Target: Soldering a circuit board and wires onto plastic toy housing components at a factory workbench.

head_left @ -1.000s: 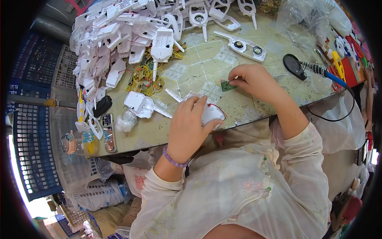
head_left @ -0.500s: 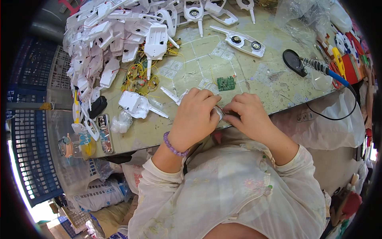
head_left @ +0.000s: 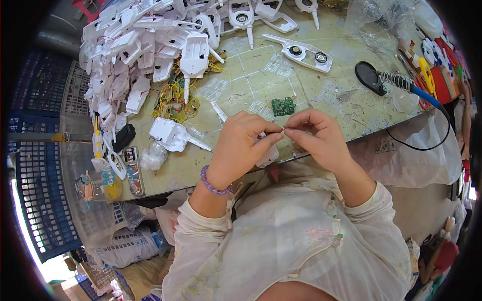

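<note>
Over the near edge of the bench, my left hand (head_left: 240,143) and my right hand (head_left: 317,131) meet fingertip to fingertip. Both pinch what looks like a thin reddish wire (head_left: 283,129), mostly hidden by the fingers. Beneath my left hand lies a white plastic housing (head_left: 267,157); its narrow arm (head_left: 219,112) sticks out on the far side of that hand. Just beyond the fingertips, a green circuit board (head_left: 283,106) rests on the bench with a yellow wire rising from it.
White plastic housings (head_left: 135,50) are heaped at the far left, with a tangle of yellow-wired boards (head_left: 178,100) beside them. Another housing (head_left: 168,133) lies left of my hands. A soldering iron (head_left: 401,84) rests in its coiled holder at the right, its cable (head_left: 447,130) hanging over the edge.
My fingertips have come together and lifted off the housing, the right hand moving slightly up and right. More of the white housing shows below my left hand.
</note>
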The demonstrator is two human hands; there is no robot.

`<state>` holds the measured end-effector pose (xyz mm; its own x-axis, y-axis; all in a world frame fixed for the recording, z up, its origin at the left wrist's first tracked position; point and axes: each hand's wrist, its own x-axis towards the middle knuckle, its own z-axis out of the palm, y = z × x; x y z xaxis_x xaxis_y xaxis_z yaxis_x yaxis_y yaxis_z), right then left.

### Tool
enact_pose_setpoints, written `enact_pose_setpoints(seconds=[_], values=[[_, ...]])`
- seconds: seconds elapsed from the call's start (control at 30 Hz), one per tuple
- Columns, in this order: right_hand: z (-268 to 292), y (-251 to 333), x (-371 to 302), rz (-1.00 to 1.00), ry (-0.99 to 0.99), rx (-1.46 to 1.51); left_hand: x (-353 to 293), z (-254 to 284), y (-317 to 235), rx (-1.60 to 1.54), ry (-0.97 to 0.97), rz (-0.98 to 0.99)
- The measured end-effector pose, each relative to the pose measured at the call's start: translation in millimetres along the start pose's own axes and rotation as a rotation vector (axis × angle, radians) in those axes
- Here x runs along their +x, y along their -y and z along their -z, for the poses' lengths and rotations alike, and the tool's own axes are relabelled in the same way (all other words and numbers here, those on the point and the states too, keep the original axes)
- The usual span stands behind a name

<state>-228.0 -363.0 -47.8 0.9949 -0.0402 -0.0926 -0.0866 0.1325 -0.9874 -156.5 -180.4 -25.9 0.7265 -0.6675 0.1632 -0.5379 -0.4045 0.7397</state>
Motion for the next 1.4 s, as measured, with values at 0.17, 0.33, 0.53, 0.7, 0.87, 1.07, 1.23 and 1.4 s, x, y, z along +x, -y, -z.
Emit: enact_pose_setpoints(seconds=[0.17,0.33,0.53,0.7,0.87,1.07,1.23,1.4], values=[[-6,-7,5,0.055,-0.038,0.195,-4,-6,2,-0.232,-0.106,0.113],[-4,-10,6,0.092,-0.020,0.170,-5,-9,5,-0.346,-0.117,0.194],[5,-2,21,0.353,-0.128,-0.600,-1,-7,12,-0.057,-0.166,0.128],[-6,-12,38,0.457,-0.253,-1.275,2,-7,11,-0.001,-0.121,0.125],[-2,-11,38,0.483,-0.116,-1.240,-2,-8,11,-0.005,-0.130,0.081],[14,-11,21,0.614,0.037,-1.052,-3,-11,8,0.067,-0.093,0.027],[75,-13,-5,0.718,-1.062,-0.084,-6,-14,8,0.067,-0.115,0.008],[148,39,-14,0.573,-1.186,-0.540,5,-14,10,0.203,-0.086,-0.136]])
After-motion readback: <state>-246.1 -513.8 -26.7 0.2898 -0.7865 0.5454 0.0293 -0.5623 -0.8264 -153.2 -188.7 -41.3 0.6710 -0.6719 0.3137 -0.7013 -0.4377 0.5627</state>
